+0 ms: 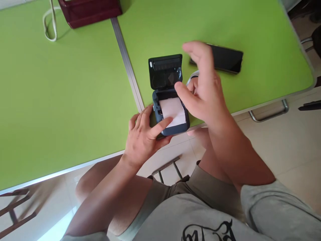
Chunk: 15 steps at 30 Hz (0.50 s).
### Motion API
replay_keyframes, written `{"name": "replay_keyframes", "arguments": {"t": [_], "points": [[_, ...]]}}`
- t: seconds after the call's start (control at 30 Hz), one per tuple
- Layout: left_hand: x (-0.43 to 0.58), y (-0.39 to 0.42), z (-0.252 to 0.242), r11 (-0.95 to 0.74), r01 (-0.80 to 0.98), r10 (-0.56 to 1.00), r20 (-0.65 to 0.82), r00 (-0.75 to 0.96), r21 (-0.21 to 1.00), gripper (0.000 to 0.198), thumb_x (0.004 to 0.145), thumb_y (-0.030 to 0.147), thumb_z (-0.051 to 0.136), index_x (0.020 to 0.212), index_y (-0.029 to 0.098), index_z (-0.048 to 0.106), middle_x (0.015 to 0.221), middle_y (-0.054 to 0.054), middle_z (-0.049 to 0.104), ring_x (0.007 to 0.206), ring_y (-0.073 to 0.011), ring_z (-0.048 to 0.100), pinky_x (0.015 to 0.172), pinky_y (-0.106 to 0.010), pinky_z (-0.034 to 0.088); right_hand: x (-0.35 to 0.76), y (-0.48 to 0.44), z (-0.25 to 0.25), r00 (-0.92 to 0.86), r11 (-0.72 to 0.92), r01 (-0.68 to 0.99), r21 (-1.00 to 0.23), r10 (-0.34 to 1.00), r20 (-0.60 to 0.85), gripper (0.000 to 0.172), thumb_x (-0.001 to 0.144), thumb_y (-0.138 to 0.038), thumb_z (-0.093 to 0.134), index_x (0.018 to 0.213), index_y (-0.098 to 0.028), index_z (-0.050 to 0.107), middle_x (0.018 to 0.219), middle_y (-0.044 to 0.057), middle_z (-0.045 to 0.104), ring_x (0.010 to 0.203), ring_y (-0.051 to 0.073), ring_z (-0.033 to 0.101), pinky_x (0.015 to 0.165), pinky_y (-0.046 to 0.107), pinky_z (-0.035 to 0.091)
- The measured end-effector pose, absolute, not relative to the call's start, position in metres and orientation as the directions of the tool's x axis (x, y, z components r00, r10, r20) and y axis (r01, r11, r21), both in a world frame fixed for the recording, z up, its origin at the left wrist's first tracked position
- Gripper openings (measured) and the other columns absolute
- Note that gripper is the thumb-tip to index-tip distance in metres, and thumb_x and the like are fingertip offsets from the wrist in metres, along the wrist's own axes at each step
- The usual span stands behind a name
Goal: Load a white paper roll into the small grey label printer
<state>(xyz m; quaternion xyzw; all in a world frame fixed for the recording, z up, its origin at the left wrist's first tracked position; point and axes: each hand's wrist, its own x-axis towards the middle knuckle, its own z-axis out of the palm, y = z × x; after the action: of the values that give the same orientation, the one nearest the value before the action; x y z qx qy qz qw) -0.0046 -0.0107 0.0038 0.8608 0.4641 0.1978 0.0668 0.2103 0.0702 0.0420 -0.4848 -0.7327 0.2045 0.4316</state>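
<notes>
A small dark blue portable printer (173, 129) sits at the table's front edge with its black lid (165, 72) tipped up and back. White paper (173, 108) lies in its compartment, reaching over the front rim. My left hand (144, 135) grips the printer's left side and front corner, its thumb pressing on the paper. Just above the printer's right side is my right hand (204, 83), slightly blurred, thumb and forefinger spread apart and the other fingers curled. Nothing shows between them. Partly behind this hand is a white, rounded object (192, 76) whose kind I cannot make out.
A black smartphone (227, 58) lies on the green table (62, 90) beyond my right hand. A metal strip (126, 63) divides the tabletop. At the back left stand a dark red box-like object (91, 11) and a pale cord loop (51, 25). My legs are under the front edge.
</notes>
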Motion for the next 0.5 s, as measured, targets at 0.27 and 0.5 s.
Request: {"name": "replay_keyframes", "arguments": {"t": [0.27,0.5], "points": [[-0.003,-0.011,0.005,-0.551,0.783,0.831,0.273,0.484,0.29,0.045,0.099,0.05,0.067,0.14,0.035,0.054,0.152,-0.025,0.054,0.143,-0.0359,0.057,0.108,-0.053,0.047,0.214,0.049,0.017,0.116,0.506,0.248,-0.826,0.831,0.544,0.019,0.096,-0.045,0.061,0.099,-0.027,0.058,0.073,-0.003,0.051,0.062,0.012,0.049,0.044,0.026,0.031],[-0.002,-0.011,-0.003,-0.562,0.782,0.812,0.358,0.461,0.268,0.07,0.095,0.054,0.069,0.151,0.021,0.042,0.147,-0.028,0.06,0.137,-0.037,0.062,0.107,-0.049,0.046,0.216,0.04,0.005,0.021,0.237,0.341,-0.91,0.966,0.259,0.052,0.092,-0.047,0.068,0.062,-0.023,0.032,0.057,-0.006,0.029,0.052,0.007,0.027,0.05,0.027,0.024]]}}
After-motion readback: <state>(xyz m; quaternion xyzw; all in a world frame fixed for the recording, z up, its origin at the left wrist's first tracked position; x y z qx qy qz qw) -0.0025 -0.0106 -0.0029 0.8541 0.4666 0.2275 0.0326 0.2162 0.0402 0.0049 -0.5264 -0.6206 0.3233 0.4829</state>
